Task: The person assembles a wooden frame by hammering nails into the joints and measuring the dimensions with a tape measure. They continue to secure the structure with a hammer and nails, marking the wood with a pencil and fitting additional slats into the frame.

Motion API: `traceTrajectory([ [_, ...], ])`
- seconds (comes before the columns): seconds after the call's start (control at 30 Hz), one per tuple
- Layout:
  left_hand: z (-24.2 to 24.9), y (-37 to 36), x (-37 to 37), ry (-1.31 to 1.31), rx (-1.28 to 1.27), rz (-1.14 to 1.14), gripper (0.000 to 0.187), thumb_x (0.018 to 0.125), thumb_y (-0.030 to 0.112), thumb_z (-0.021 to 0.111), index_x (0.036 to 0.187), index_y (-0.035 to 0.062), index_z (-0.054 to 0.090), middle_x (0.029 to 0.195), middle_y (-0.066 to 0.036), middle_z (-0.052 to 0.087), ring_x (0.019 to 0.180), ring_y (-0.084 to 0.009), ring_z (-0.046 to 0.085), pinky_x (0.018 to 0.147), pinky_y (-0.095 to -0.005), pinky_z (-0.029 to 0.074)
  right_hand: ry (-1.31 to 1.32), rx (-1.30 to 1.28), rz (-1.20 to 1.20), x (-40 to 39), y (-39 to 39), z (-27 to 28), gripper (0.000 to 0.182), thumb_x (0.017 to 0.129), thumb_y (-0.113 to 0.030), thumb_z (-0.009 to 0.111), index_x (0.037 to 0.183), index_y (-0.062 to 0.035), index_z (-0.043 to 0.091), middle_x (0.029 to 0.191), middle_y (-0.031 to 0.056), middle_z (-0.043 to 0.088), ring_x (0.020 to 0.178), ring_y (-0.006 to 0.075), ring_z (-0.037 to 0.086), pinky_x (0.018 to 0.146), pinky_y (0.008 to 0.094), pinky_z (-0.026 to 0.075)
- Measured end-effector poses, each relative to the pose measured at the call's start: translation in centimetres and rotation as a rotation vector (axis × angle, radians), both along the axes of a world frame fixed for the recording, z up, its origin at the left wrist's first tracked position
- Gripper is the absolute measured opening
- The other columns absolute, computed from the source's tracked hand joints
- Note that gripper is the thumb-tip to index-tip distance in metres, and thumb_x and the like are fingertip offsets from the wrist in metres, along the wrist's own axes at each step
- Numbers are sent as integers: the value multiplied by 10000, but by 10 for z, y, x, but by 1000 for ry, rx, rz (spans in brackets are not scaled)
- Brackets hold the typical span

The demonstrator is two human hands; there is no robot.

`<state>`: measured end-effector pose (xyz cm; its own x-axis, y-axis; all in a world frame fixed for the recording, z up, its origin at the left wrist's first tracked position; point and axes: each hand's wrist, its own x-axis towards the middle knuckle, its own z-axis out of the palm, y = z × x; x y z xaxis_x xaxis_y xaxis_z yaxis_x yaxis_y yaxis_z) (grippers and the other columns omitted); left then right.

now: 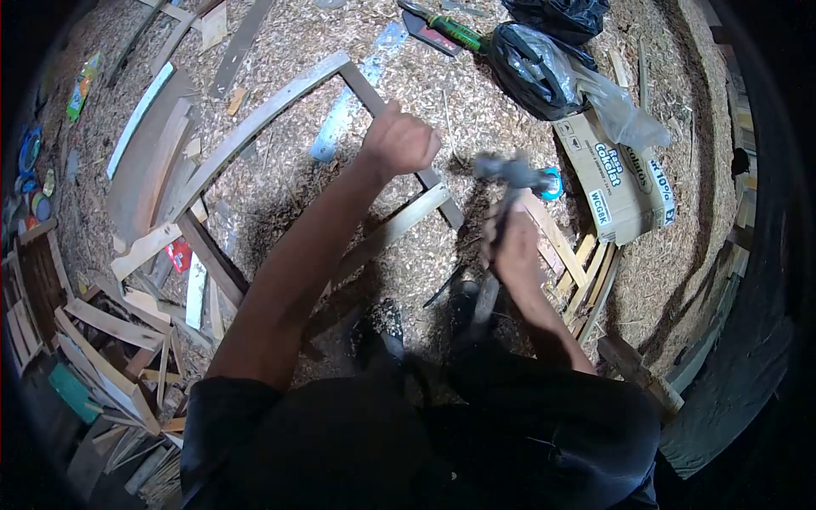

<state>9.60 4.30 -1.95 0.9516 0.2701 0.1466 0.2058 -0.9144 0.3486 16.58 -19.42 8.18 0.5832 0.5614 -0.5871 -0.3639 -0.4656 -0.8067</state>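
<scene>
My left hand is closed around a dark crosspiece of a wooden frame, near the frame's right side. A light wooden piece meets that crosspiece below my hand. To the right, my right hand grips the handle of a hammer. The hammer's metal head is raised, slightly blurred, to the right of the crosspiece's lower end and apart from it.
Wood chips cover the ground. A cardboard box and black plastic bags lie at the upper right. Wood strips lie beside my right forearm. Wood offcuts pile up at the left. A green-handled tool lies at the top.
</scene>
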Motion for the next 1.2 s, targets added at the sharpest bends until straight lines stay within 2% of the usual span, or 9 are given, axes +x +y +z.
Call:
traceTrajectory([
  [0.03, -5, -2, -4, -99, -7, 4, 366, 877, 256, 465, 554, 130, 586, 587, -117, 615, 550, -288, 581, 702, -456, 394, -20, -67, 205, -1, -3, -1, 496, 1071, -463, 308, 895, -50, 519, 621, 6, 488, 417, 110, 429, 369, 278, 348],
  [0.07, -10, -1, -4, -200, -12, 7, 377, 876, 265, 447, 546, 147, 586, 591, -116, 625, 561, -282, 588, 715, -447, 390, -507, 95, 414, 3, -12, -31, 520, 1070, -466, 307, 855, -47, 527, 612, 13, 494, 416, 119, 435, 367, 289, 352],
  [0.13, 0, -1, 1, -36, 0, 15, 373, 873, 259, 450, 542, 145, 579, 589, -118, 623, 566, -284, 593, 710, -443, 392, 15, -47, 208, 5, -8, -11, 511, 1074, -454, 303, 852, -51, 524, 612, 11, 489, 423, 114, 427, 383, 284, 360],
  [0.2, 2, -3, 0, 61, -3, 27, 366, 868, 254, 454, 541, 144, 576, 587, -119, 621, 562, -286, 594, 705, -442, 390, 143, 13, -49, 3, -1, 2, 504, 1077, -447, 307, 843, -54, 520, 616, 11, 496, 449, 105, 434, 413, 277, 374],
  [0.23, 2, -2, 0, 71, -7, 35, 360, 865, 252, 458, 543, 143, 578, 586, -118, 621, 556, -288, 592, 703, -443, 387, 86, 50, -124, -4, 1, 0, 457, 1065, -472, 346, 946, -66, 517, 632, -3, 451, 457, 110, 433, 383, 283, 354],
  [0.33, -4, 2, 2, -1, 27, 3, 344, 857, 251, 469, 550, 145, 582, 582, -123, 620, 531, -302, 582, 690, -450, 376, -173, -30, 353, 3, -6, -11, 451, 1058, -482, 370, 923, -81, 526, 622, -11, 445, 459, 96, 428, 391, 280, 343],
  [0.6, 21, -10, 10, 212, 24, 48, 397, 908, 289, 458, 589, 136, 639, 597, -133, 640, 554, -306, 617, 745, -448, 379, -46, -17, -112, 8, -26, 0, 328, 1041, -380, 497, 849, -120, 441, 616, -21, 416, 445, 86, 397, 386, 259, 313],
  [0.77, 30, -17, 21, 203, -1, 104, 518, 979, 358, 406, 653, 95, 710, 639, -151, 666, 611, -316, 649, 810, -447, 400, -78, 80, -129, -5, -31, 0, 234, 1055, -298, 484, 1102, -72, 518, 662, -12, 508, 460, 87, 469, 410, 246, 381],
  [1.2, -9, -24, 29, -481, -86, 94, 294, 778, 119, 619, 497, 73, 548, 520, -103, 562, 519, -289, 551, 649, -424, 416, 230, -47, -173, 13, -9, 11, 345, 1056, -423, 428, 1022, -82, 468, 606, 6, 449, 423, 101, 426, 374, 271, 346],
])
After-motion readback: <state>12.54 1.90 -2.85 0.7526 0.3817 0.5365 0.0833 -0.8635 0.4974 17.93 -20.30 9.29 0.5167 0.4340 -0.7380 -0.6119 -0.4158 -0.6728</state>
